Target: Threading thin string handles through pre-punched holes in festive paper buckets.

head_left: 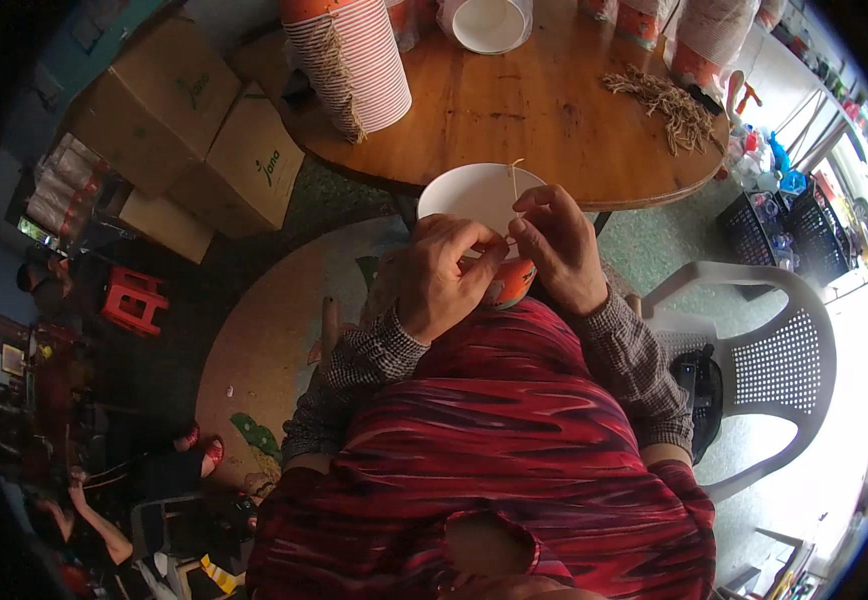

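Observation:
A white-lined paper bucket (467, 189) with an orange outside sits in front of my body, just off the table's near edge, its opening facing up. My left hand (451, 268) is at its near rim, thumb and fingertips pinched on a thin tan string (515, 180). On the other side of the rim, my right hand (560, 250) pinches the same string between thumb and forefinger. A loose end of it sticks up above the right fingers. My fingers hide where the string meets the bucket wall.
On the round wooden table (514, 105) stand a tall stack of nested buckets (359, 65), another white bucket (489, 25), wrapped stacks and a pile of cut strings (669, 105). Cardboard boxes (189, 130) stand left, a plastic chair (774, 375) right. Another person's arm (99, 520) shows lower left.

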`<state>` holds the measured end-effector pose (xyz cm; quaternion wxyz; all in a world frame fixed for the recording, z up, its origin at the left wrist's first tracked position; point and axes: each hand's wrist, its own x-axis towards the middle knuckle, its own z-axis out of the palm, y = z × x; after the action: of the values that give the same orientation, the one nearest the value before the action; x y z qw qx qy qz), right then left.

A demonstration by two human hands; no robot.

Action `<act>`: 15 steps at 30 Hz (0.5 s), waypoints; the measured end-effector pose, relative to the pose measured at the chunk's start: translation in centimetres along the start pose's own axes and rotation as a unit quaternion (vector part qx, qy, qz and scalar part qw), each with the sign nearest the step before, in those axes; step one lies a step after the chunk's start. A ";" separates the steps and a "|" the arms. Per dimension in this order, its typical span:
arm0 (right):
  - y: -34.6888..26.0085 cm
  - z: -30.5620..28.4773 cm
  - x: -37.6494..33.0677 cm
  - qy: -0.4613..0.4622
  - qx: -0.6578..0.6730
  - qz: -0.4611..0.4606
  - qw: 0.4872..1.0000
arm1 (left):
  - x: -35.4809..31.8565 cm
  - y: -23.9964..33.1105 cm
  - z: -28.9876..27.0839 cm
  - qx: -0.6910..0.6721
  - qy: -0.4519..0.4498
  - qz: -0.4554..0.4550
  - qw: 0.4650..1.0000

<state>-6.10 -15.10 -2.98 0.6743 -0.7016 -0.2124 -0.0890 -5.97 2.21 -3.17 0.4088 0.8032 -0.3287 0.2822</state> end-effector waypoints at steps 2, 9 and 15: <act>0.0 -0.1 0.0 -0.004 0.001 0.003 1.000 | 0.0 0.1 0.0 -0.005 0.000 -0.002 1.000; 0.0 -0.3 0.0 -0.013 -0.001 0.012 1.000 | -0.1 0.0 -0.1 -0.008 -0.010 -0.007 1.000; 0.5 -0.1 0.0 -0.010 0.019 0.000 1.000 | -0.3 -0.1 0.1 -0.019 -0.017 -0.015 1.000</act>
<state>-5.88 -15.23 -3.40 0.6856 -0.6893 -0.2208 -0.0780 -6.04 2.33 -3.48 0.4220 0.8051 -0.3289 0.2559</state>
